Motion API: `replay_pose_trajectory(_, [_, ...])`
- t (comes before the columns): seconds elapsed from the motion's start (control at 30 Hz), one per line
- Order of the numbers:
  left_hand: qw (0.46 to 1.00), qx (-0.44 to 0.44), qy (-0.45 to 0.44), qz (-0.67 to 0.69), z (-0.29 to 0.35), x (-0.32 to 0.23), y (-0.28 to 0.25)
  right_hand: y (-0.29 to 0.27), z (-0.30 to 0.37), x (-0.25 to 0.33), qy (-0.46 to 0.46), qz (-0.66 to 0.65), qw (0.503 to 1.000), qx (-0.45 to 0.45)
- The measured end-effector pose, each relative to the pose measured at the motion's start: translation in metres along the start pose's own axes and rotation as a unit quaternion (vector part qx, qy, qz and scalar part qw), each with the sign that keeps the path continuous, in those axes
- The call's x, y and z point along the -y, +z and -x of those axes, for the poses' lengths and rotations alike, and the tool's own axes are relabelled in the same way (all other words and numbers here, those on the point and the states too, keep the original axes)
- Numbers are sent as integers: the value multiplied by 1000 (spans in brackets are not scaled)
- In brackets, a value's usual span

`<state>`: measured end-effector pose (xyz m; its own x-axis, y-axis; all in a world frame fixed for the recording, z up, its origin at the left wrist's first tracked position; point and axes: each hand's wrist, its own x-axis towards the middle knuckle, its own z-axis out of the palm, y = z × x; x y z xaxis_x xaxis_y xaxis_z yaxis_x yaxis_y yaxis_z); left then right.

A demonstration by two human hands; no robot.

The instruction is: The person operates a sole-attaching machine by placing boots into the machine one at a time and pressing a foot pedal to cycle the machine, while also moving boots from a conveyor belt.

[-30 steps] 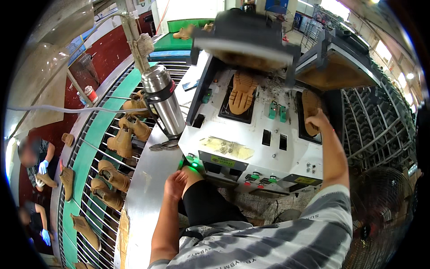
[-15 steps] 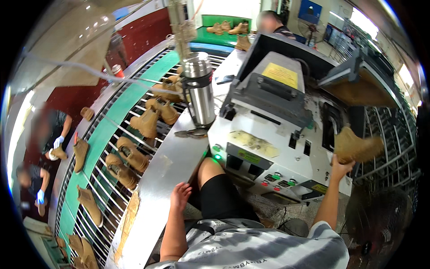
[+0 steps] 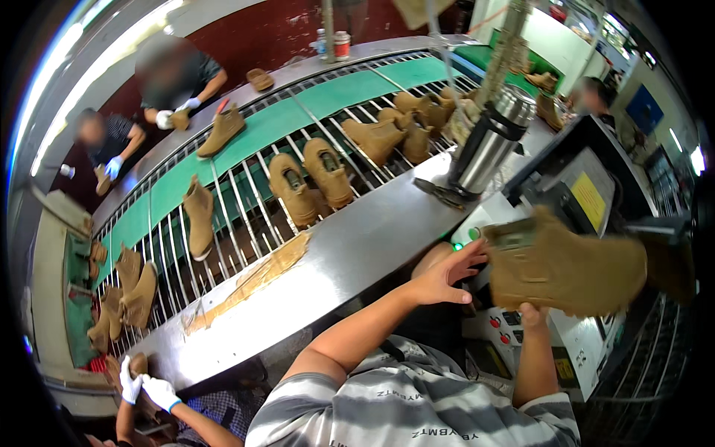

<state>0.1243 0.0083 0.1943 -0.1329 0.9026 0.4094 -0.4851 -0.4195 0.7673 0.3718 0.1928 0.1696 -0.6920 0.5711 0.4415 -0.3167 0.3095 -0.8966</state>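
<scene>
A tan ankle boot [image 3: 570,264] is held up in front of me, lying on its side with its opening to the left and its toe to the right. My right hand [image 3: 533,319] grips it from below, with most of the fingers hidden behind the boot. Close to the boot's opening is my left hand [image 3: 450,276], its fingers spread and holding nothing. Whether the fingertips touch the boot cannot be made out. Behind the boot stands a white and dark machine [image 3: 577,350] with red and green buttons, partly covered by it.
A metal ledge [image 3: 350,261] borders a roller conveyor with a green strip [image 3: 283,119], bearing several tan boots [image 3: 294,190]. A steel thermos [image 3: 488,145] and a dark hand tool [image 3: 439,192] stand near the machine. Gloved co-workers [image 3: 175,97] handle boots across the conveyor; another's gloved hands [image 3: 149,391] are lower left.
My right hand has brought the boot from beside the machine to in front of me. My left hand has risen toward it. The view has swung left, and gloved hands now show at lower left.
</scene>
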Motion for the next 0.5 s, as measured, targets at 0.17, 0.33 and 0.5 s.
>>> replay_pose_trajectory(0.17, [912,-269,65,303,91,-58,-50,148,-112,63,-64,113,945,301])
replay_pose_trajectory(0.33, [833,-482,257,91,222,-101,-107,164,-86,0,42,178,966,183])
replay_pose_trajectory(0.5, [666,-684,285,-84,304,-158,-180,95,23,-128,233,362,900,64])
